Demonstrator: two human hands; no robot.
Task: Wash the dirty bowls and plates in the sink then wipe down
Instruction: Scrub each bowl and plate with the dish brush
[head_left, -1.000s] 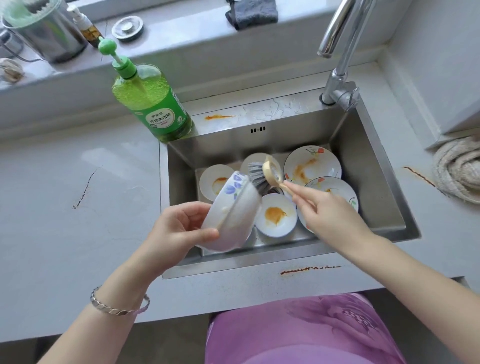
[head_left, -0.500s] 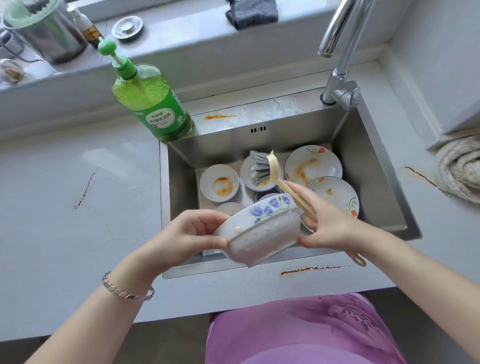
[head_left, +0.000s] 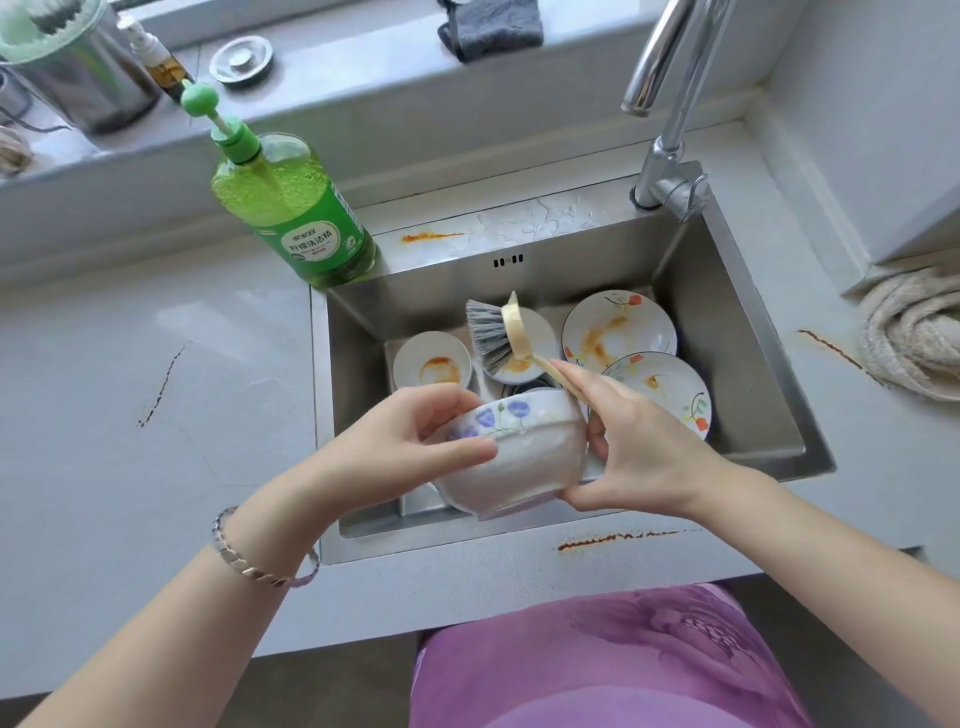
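Observation:
A white bowl with blue flowers (head_left: 524, 462) hangs tilted over the front of the steel sink (head_left: 748, 332). My left hand (head_left: 395, 447) grips its left rim, thumb on the outside. My right hand (head_left: 639, 447) holds the beige handle of a dish brush (head_left: 498, 335) and also touches the bowl's right side; the grey bristles point up and left, clear of the bowl. Down in the sink lie a small stained dish (head_left: 434, 361), another small dish (head_left: 535, 345) behind the brush, and two flowered plates (head_left: 618, 330) (head_left: 660, 387) with orange smears.
A green dish soap bottle (head_left: 296, 208) stands at the sink's back left corner. The faucet (head_left: 670, 104) rises at the back right. A grey cloth (head_left: 491, 26) lies on the sill, a rolled rag (head_left: 914, 338) on the right counter. Orange streaks (head_left: 618, 540) mark the counter.
The bowl has been turned from sideways in my left hand alone to nearly level between both hands. The brush has lifted out of the bowl, and my right hand has come onto the bowl's side.

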